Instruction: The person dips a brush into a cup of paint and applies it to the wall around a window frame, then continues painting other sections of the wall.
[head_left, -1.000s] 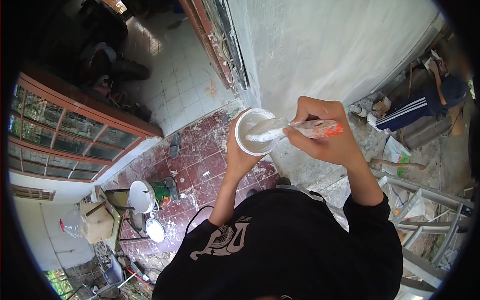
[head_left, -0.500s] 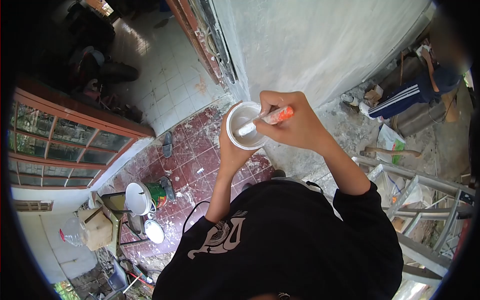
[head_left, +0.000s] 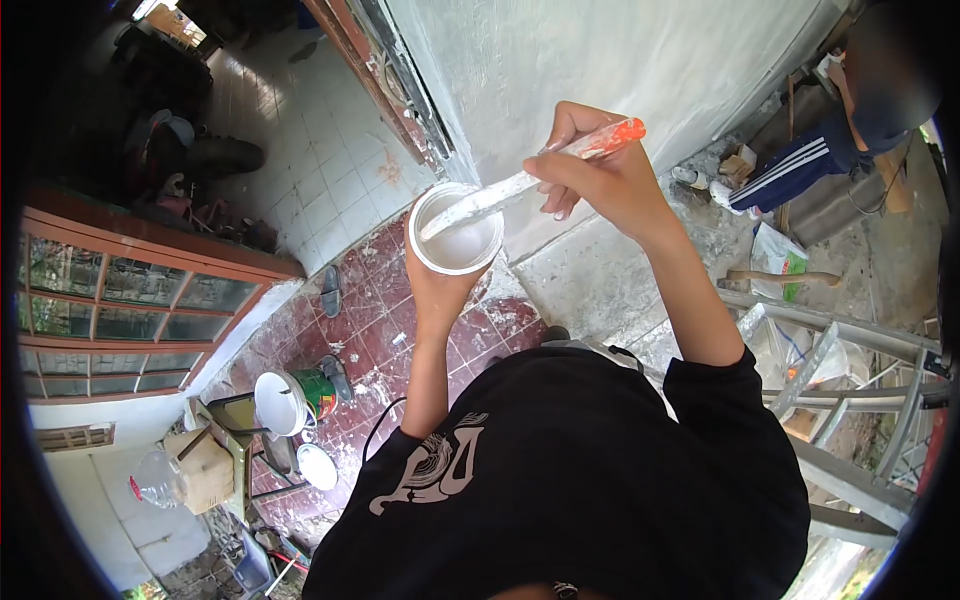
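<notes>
My left hand (head_left: 437, 294) is wrapped round a white plastic tub (head_left: 458, 269) and holds it up, its mouth towards me. Whitish paint or a similar coating shows inside the tub. In my right hand (head_left: 607, 186) is a paint-smeared paintbrush (head_left: 488, 201) with an orange handle end, gripped between thumb and fingers. The brush slants down to the left across the tub's rim, its far end inside the mouth. Its bristles are hard to make out under the white coating. Both hands are in front of a grey-white wall (head_left: 560, 60).
A metal ladder (head_left: 860, 480) is at the lower right. Another person in striped trousers (head_left: 795, 170) is at the upper right. Left are a window frame (head_left: 160, 265), a white-lidded bucket (head_left: 281, 403) and slippers (head_left: 333, 290). The red tiled floor (head_left: 375, 330) is spattered white.
My right hand has moved up and to the right, drawing the paintbrush partly out, so more of its length shows. The tub in my left hand has shifted left and slightly up.
</notes>
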